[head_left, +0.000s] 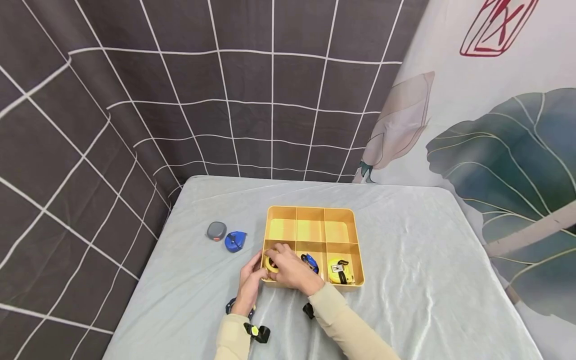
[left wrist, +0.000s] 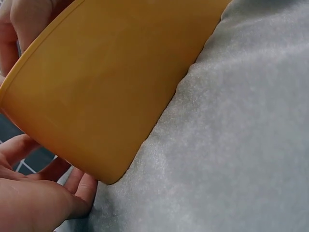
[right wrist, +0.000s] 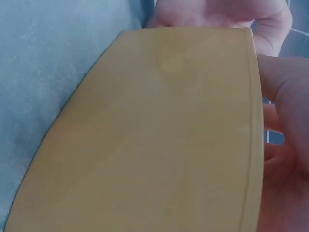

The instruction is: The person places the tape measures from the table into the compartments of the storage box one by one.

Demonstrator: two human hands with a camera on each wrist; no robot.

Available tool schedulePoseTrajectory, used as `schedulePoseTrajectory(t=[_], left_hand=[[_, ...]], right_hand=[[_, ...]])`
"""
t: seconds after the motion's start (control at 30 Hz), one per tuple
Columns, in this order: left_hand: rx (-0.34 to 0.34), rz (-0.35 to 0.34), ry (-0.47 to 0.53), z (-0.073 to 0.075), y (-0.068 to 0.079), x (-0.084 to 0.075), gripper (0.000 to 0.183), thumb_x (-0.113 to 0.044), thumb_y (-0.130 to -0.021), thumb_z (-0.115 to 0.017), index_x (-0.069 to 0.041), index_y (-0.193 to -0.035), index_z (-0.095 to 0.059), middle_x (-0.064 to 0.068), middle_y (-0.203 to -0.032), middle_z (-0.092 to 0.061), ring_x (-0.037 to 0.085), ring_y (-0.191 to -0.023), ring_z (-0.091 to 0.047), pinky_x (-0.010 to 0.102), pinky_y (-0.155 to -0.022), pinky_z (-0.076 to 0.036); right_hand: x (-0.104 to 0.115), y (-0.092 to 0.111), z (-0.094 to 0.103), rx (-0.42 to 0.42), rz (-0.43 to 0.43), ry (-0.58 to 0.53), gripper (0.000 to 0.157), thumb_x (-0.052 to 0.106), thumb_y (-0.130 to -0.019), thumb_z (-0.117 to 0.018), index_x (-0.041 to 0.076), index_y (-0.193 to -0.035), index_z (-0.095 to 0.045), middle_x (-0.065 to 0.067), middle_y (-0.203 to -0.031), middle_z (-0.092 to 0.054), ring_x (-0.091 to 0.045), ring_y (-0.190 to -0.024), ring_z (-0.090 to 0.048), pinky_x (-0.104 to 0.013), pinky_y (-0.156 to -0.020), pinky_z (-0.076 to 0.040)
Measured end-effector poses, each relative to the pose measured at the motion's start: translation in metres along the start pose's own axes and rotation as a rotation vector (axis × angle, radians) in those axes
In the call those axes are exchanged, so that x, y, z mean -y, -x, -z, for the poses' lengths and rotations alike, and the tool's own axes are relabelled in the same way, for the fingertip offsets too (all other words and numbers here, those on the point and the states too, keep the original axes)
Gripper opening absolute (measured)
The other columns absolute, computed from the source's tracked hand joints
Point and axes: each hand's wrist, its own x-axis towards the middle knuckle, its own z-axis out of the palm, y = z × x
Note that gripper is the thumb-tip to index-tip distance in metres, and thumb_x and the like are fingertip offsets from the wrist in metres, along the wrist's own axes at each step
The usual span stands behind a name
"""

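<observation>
A yellow divided box (head_left: pixel 310 206) stands on the cloth. My right hand (head_left: pixel 290 267) reaches over its front wall into the front-left compartment, fingers curled on a yellow tape measure (head_left: pixel 272 265) that they partly cover. At the box's left front corner, my left hand (head_left: pixel 250 281) holds the side; in the left wrist view its fingers (left wrist: pixel 84 188) touch the outer wall near the base. A blue tape measure (head_left: pixel 310 263) lies in the front-middle compartment, partly behind my right hand. Another yellow tape measure (head_left: pixel 340 271), with a black strap, sits front right.
Left of the box lie a grey rounded tape measure (head_left: pixel 216 231) and a blue tape measure (head_left: pixel 235 241). A dark item (head_left: pixel 230 305) shows partly behind my left wrist. Pale cloth (head_left: pixel 405 250) covers the table; a dark grid-patterned curtain (head_left: pixel 243 120) hangs behind it.
</observation>
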Motion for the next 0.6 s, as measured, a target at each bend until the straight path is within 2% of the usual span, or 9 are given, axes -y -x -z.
schedulePoseTrajectory(t=[0.1,0.33,0.6], left_hand=[[0.0,0.011,-0.014,0.001,0.001,0.001,0.073,0.01,-0.064,-0.047,0.002,-0.136,-0.041,0.02,-0.136,-0.044,0.025,-0.121,-0.043,0.015,-0.079,-0.043],[0.001,-0.002,-0.037,0.002,-0.002,-0.001,0.073,0.009,-0.066,-0.049,0.002,-0.137,-0.039,0.02,-0.135,-0.044,0.025,-0.119,-0.045,0.014,-0.083,-0.042],[0.004,-0.032,-0.072,0.0,0.0,0.003,0.075,0.011,-0.062,-0.049,0.003,-0.136,-0.039,0.02,-0.132,-0.047,0.02,-0.112,-0.049,0.015,-0.082,-0.042]], right_hand=[[0.002,-0.002,-0.003,0.002,-0.002,0.043,0.043,0.029,-0.077,-0.071,0.009,-0.114,-0.062,-0.006,-0.104,-0.057,-0.02,-0.092,-0.051,-0.029,-0.075,-0.046],[0.006,-0.013,-0.005,0.058,-0.067,0.115,0.034,0.035,-0.073,-0.069,0.013,-0.099,-0.064,0.001,-0.08,-0.051,-0.015,-0.072,-0.046,-0.024,-0.051,-0.038],[0.007,-0.018,-0.011,0.123,-0.14,0.179,0.027,0.026,-0.07,-0.07,0.013,-0.092,-0.063,-0.002,-0.08,-0.055,-0.019,-0.07,-0.05,-0.031,-0.051,-0.042]])
